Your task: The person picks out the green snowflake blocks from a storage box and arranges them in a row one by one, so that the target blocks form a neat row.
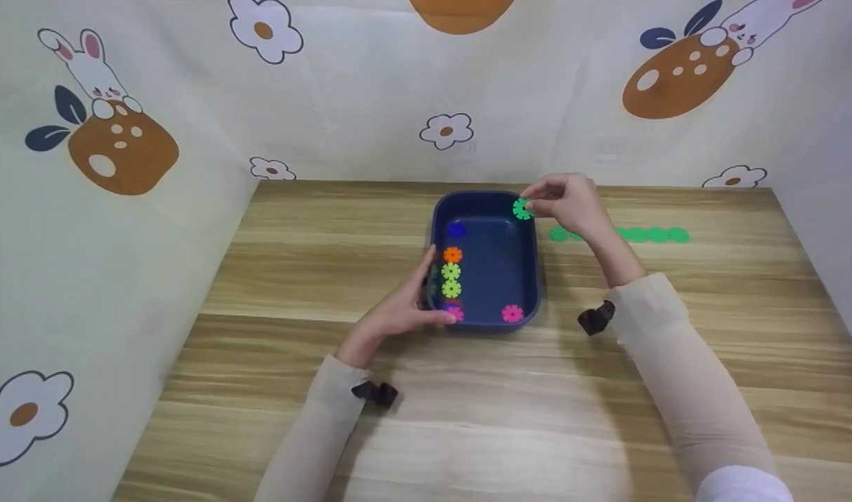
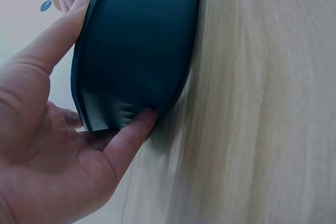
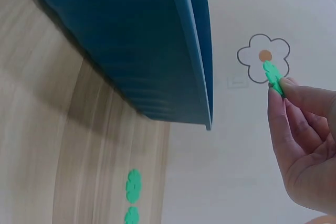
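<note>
A dark blue plastic bin (image 1: 484, 328) stands on the table with several flower-shaped plastic discs inside. My left hand (image 1: 401, 305) holds the bin's left side, thumb over the near rim and fingers along the outer wall. Above the bin's far right corner, my right hand (image 1: 567, 202) pinches a green notched disc (image 1: 521, 208) between thumb and fingertips. Along the left inside lie an orange disc (image 1: 452, 254), yellow-green discs (image 1: 451, 279) and a dark blue disc (image 1: 456, 229). A pink disc (image 1: 512, 314) lies in the near right corner, another partly behind my left thumb.
A row of green discs (image 1: 658, 235) lies on the wooden table (image 1: 510, 418) right of the bin, partly hidden by my right forearm. A patterned cloth wall (image 1: 370, 90) stands behind the table and continues along the left; a pale wall rises at the right.
</note>
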A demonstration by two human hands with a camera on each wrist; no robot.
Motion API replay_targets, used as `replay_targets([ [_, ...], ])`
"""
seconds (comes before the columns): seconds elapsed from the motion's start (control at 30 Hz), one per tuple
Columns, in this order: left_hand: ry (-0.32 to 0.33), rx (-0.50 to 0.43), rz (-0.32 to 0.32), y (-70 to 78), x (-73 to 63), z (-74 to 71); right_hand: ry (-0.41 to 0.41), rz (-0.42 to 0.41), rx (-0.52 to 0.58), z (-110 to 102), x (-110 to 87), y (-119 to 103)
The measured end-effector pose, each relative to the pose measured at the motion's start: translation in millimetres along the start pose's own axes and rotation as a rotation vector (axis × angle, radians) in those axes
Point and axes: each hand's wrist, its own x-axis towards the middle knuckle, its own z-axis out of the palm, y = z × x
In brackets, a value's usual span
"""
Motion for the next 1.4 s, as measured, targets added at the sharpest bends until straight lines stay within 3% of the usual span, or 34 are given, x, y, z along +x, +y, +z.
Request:
replay_targets([
  [0.2, -0.033, -0.079, 0.019, 0.1, 0.9, 0.2, 0.035, 0.008, 0.041, -17, -1.8, 5],
  [0.5, -0.006, 0.015, 0.031, 1.5, -0.2, -0.4, 0.112, 0.023, 0.058, -45, -7.1, 17],
  [0.8, -0.007, -0.013, 0.016, 0.6, 0.4, 0.0, 0.182, 0.04, 0.056, -71, -15.5, 32],
  [1.1, -0.013, -0.02, 0.025, -1.4, 0.0, -0.5, 0.249, 0.072, 0.172, -92, -24.2, 55],
  [1.4, -0.012, -0.022, 0.021, -1.0, -0.3, -0.1, 0.323, 0.113, 0.212, -114, -34.4, 75],
])
